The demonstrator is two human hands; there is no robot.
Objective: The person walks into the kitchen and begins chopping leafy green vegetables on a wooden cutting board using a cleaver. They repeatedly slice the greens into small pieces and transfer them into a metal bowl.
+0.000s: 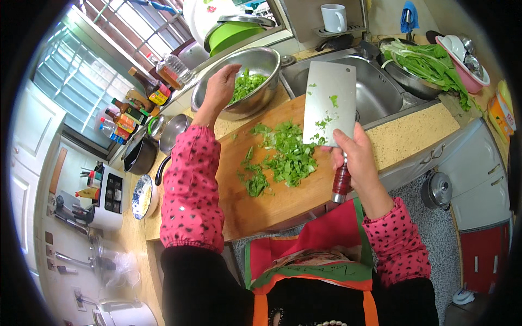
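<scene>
My right hand (355,157) grips a cleaver at the top of its red handle (341,181), with the thumb on the broad steel blade (330,98). Bits of green leaf cling to the blade's face, which is tilted up towards me. Chopped leafy greens (291,157) lie in a loose heap on the wooden cutting board (240,216). My left hand (222,87) is over the near left rim of a large steel bowl (261,104); its fingers are partly hidden and I see nothing held. More chopped greens (248,86) are inside that bowl.
Behind the cleaver is a steel sink (379,89). Whole leafy greens (432,65) fill a pan on the right, beside a pink basin (463,61) of dishes. Sauce bottles (153,87), a saucepan (173,132) and a patterned bowl (143,197) stand at the left.
</scene>
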